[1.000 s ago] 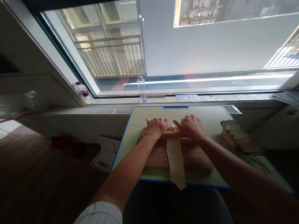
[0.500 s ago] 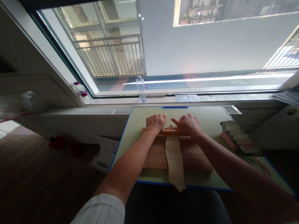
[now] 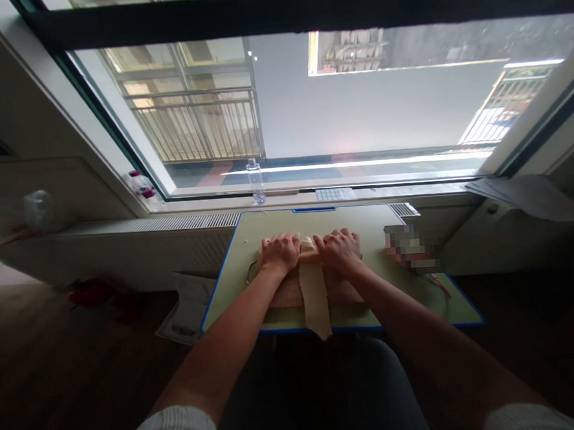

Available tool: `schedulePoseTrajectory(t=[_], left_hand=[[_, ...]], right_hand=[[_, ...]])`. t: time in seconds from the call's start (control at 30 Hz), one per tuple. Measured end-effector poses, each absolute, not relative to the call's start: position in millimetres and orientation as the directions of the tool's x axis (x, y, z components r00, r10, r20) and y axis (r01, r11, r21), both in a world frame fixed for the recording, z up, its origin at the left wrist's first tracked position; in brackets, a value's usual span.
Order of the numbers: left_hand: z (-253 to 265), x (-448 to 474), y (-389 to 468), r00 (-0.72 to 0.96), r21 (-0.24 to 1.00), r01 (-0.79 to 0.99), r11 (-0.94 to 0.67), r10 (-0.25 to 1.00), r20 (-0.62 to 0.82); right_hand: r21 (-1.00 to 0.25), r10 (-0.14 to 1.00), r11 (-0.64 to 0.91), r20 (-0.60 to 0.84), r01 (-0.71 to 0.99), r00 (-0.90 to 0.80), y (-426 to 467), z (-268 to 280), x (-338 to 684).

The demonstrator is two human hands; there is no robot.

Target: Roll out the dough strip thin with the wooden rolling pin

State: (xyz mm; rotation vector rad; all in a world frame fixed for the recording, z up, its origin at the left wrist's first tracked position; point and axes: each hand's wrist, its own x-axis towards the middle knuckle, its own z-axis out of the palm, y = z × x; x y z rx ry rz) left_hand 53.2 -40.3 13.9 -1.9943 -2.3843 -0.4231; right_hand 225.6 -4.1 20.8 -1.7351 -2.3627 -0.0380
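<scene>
Left hand (image 3: 280,252) and right hand (image 3: 340,250), thumbs now lower, grip the roller (image 3: 310,257), likely steadying it over the pale strip (image 3: 315,301) between them.

I see bright daylight come in through the big clear glass window with the dark frame (image 3: 291,124) on the far side. The dark brown plank floor (image 3: 29,380), near left, is very dim. Edges look stretched and soft; blocky squares (image 3: 410,247) smudge the right.
</scene>
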Motion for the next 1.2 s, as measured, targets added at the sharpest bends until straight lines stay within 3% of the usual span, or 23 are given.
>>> schedulePoseTrajectory(t=[0.23, 0.43, 0.87, 1.2], left_hand=[[5, 50, -53, -0.105, 0.168, 0.983, 0.072, 0.974, 0.201], [7, 46, -38, -0.118, 0.133, 0.987, 0.094, 0.975, 0.189], [16, 30, 17, -0.124, 0.106, 0.986, 0.131, 0.99, -0.069], [2, 32, -21, -0.06, 0.089, 0.994, 0.058, 0.998, 0.021]], right_hand=[[-0.097, 0.921, 0.364, 0.188, 0.926, -0.342, -14, 12, 233], [-0.103, 0.936, 0.341, 0.131, 0.934, -0.327, 3, 14, 230], [-0.209, 0.956, 0.286, -0.009, 0.935, -0.294, 53, 20, 217], [-0.195, 0.95, 0.296, 0.159, 0.935, -0.268, 13, 12, 223]])
